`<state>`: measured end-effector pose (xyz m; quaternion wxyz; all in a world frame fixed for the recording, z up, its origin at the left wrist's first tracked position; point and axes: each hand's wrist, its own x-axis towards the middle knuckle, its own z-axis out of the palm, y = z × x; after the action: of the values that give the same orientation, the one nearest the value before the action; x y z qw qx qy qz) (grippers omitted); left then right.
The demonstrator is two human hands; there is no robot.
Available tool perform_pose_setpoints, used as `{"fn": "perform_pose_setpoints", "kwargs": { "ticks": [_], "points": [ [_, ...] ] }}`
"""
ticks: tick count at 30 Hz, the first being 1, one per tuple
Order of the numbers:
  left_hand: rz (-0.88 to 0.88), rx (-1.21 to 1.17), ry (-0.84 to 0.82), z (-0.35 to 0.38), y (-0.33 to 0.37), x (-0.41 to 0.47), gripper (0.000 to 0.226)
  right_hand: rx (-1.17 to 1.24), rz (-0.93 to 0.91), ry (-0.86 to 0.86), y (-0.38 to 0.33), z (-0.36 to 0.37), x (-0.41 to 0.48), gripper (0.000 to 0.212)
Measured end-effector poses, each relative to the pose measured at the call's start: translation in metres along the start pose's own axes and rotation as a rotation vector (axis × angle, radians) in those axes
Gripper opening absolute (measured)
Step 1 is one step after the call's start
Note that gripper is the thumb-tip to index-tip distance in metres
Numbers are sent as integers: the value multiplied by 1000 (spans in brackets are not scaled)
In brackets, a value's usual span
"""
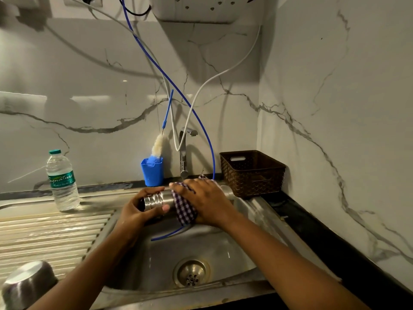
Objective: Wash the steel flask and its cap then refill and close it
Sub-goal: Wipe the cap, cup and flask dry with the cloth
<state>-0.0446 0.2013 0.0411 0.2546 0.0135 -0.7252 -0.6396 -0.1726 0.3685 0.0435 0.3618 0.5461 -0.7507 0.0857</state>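
Note:
The steel flask lies sideways above the sink basin, its threaded open neck pointing left. My left hand grips the neck end, thumb below and fingers over the top. My right hand wraps a purple-and-white checked cloth around the flask's body; the flask's far end pokes out to the right of the hand. An upturned steel cup-like piece sits at the lower left on the drainboard; I cannot tell whether it is the cap.
A plastic water bottle stands on the ribbed drainboard. A blue cup with a bottle brush, the tap and a brown basket line the back. A thin blue tube hangs into the sink.

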Motion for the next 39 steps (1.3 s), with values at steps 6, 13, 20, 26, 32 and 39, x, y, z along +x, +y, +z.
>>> {"fn": "perform_pose_setpoints", "kwargs": {
  "ticks": [6,13,20,26,32,39],
  "points": [
    [112,57,-28,-8,10,-1,92,130,283,-218,61,-19,-32,99],
    [144,135,-106,-5,3,-1,93,105,34,-186,6,-1,0,106],
    [194,108,-72,-16,6,6,94,252,226,-309,57,-17,-29,103],
    [59,65,-116,-20,1,10,101,18,143,-98,54,-10,-27,97],
    [-514,-189,17,-17,0,11,55,-230,22,99,42,-8,-20,81],
    [-281,-44,35,-11,-7,13,69,-143,76,-27,34,0,-17,103]
  ]
}}
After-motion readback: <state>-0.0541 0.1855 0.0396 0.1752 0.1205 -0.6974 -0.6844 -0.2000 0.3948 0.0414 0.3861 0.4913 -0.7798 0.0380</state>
